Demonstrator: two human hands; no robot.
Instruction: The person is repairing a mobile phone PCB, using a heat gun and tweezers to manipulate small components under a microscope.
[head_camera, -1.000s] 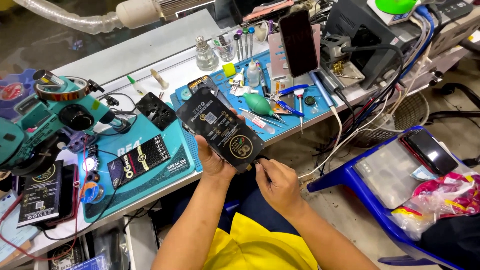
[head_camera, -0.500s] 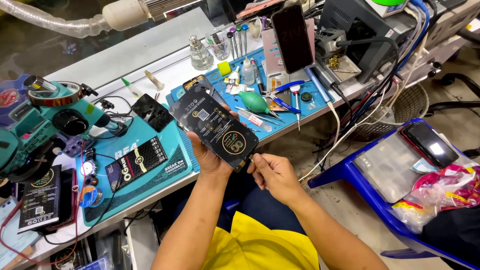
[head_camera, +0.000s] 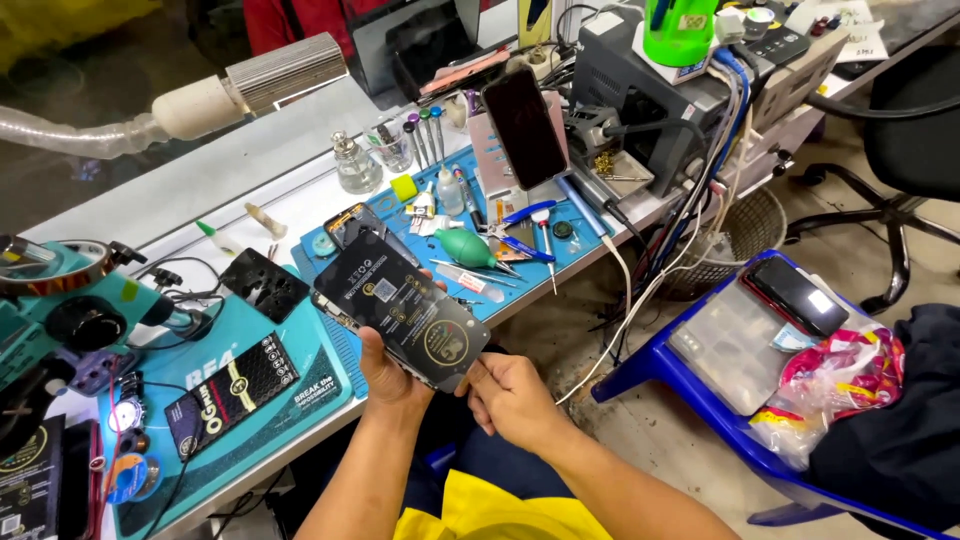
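A black smartphone with a printed protective film (head_camera: 402, 309) is held tilted above the front edge of the workbench. My left hand (head_camera: 388, 377) grips it from underneath at its near long edge. At the phone's near corner, my right hand (head_camera: 512, 400) pinches the edge of the film or a small tab there; the exact thing between its fingers is too small to tell.
On the bench lie a teal mat (head_camera: 262, 392) with a black packet (head_camera: 232, 393), a blue mat (head_camera: 520, 235) with tweezers, a green blower and screwdrivers, a propped dark phone (head_camera: 524, 126), a microscope (head_camera: 60, 300) and cables. A blue stool (head_camera: 720, 400) carries a box and phone at right.
Both hands and the phone have stayed together at the bench's front edge; the right hand's fingers have closed in on the phone's near corner. The view has shifted a little.
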